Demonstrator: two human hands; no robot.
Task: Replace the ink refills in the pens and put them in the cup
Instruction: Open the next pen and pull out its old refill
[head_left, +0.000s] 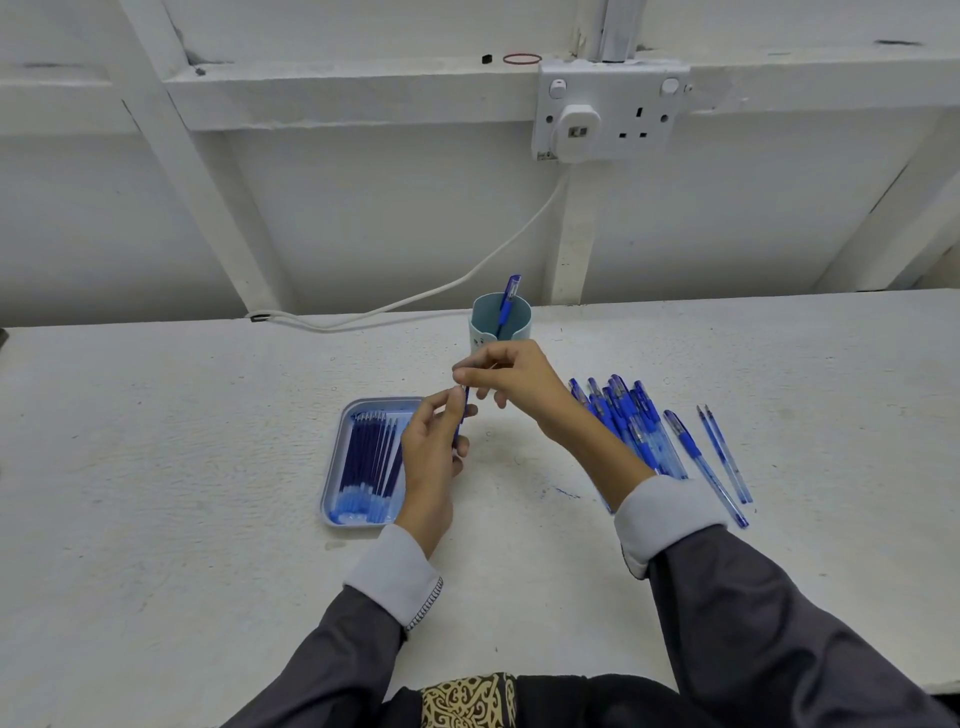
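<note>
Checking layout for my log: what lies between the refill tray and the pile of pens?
Head view: the left hand and right hand hold a pen there, above table bare but for a blue smear.

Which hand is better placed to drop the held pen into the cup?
Right, probably: the right hand pinches the top of the pen just in front of the cup; the left hand grips it lower, beside the refill tray.

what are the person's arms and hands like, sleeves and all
The left hand and right hand are bare, no gloves. Dark grey long sleeves end in wide pale grey cuffs; the left cuff has dark decorative stitching along its edge.
</note>
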